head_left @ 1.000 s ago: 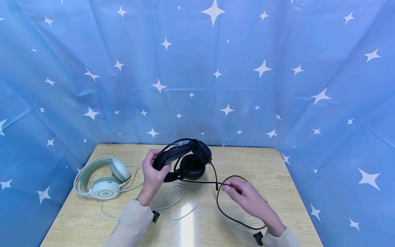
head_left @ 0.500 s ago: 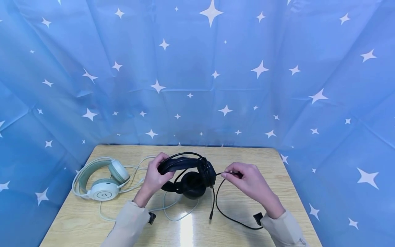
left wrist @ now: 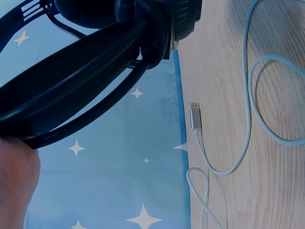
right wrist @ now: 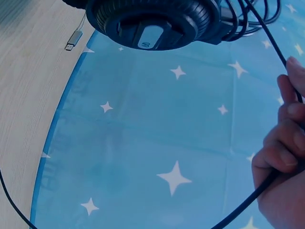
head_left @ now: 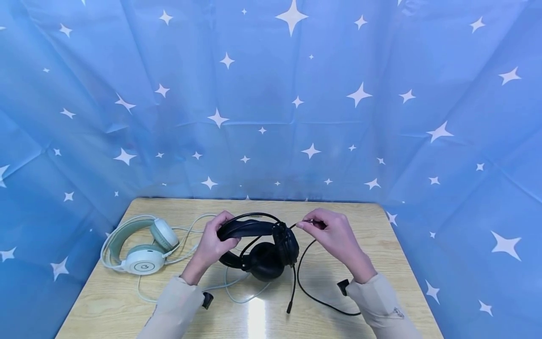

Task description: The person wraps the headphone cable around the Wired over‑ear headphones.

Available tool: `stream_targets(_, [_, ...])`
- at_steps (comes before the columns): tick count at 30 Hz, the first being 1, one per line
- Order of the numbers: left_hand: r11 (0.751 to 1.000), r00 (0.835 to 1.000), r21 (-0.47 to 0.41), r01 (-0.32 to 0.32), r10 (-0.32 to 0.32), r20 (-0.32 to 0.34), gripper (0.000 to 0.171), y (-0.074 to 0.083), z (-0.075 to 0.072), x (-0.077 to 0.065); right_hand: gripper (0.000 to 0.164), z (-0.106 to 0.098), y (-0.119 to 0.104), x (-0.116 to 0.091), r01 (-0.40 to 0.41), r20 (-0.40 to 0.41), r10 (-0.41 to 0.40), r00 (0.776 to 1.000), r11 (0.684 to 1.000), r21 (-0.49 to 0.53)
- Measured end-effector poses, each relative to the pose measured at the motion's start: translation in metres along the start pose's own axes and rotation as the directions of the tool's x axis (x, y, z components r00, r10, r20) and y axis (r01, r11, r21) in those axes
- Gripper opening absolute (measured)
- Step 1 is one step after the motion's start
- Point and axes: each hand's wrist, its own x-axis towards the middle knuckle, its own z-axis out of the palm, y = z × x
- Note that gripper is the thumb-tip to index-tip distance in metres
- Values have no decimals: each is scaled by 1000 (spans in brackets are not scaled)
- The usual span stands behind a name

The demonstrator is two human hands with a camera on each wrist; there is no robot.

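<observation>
Nearest, at the lower edge of the head view, two pale sleeves (head_left: 173, 306) reach in over a wood-grain table (head_left: 106, 301), and a microphone boom (head_left: 290, 307) hangs down from the black headset (head_left: 264, 261). A black cable (head_left: 334, 308) curves beside it toward the right sleeve. The headset is just beyond, at the table's middle, its headband gripped by the left hand (head_left: 213, 242); whether the lower ear cup touches the wood, I cannot tell. To its right, the right hand (head_left: 334, 238) pinches the cable; only the right wrist view shows its other fingers curled around it too, the strand leaving below them. That view also gives the ear cup's ribbed outer face with a silvery plate (right wrist: 150, 37), and black loops bunched beside it. At far left sits a white headset (head_left: 145, 260) with green padding. Both wrist views clearly show a silver USB plug (left wrist: 195, 117) on a pale cord near the table's far edge, behind which hangs a blue, star-printed cloth (head_left: 254, 61).
</observation>
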Motion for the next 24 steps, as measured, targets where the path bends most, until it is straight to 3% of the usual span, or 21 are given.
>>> stream_targets(7, [991,999,-132,28,-22,47,23,-7,-3,-3,7,4,8,6,-64,11,64,998,998,25])
stream_targets(11, [956,995,-291,26,3,99,22,-6,-7,-3,7,7,12,11,-108,34,106,994,993,51])
stream_targets(13, [917,989,-398,37,23,144,21,-5,-9,-2,8,9,14,15,-123,56,119,991,990,73])
stream_targets(17, [808,971,-583,86,62,229,26,-5,-10,-1,8,13,15,21,-146,108,132,985,981,128])
stream_targets(24, [629,950,-761,157,114,291,34,-7,-9,1,9,22,19,29,-184,234,131,963,958,221])
